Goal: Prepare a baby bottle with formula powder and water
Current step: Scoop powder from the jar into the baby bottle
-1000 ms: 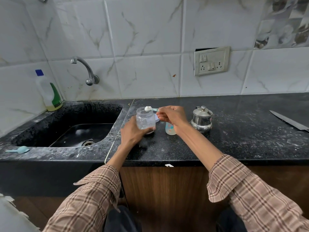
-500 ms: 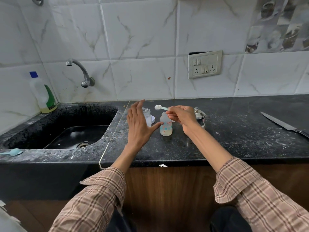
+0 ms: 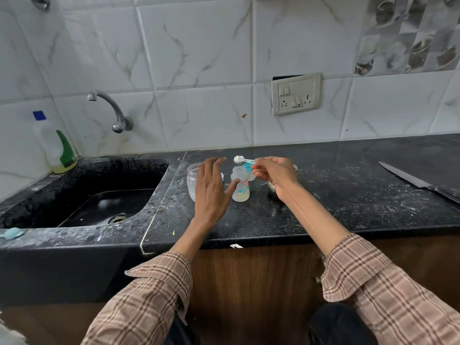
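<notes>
A small clear baby bottle with coloured print stands open on the black counter. My right hand pinches the blue handle of a scoop heaped with white powder, held just above the bottle's mouth. My left hand is spread with straight fingers, its thumb touching the bottle's side. Behind that hand a clear glass powder jar stands partly hidden.
A steel pot sits mostly hidden behind my right wrist. A knife lies at the counter's right. The black sink with its tap is left, a detergent bottle behind it, a light blue item on its front rim.
My left hand let go of the glass jar and moved right, now spread beside the baby bottle. My right hand carried the filled scoop from the jar to above the bottle.
</notes>
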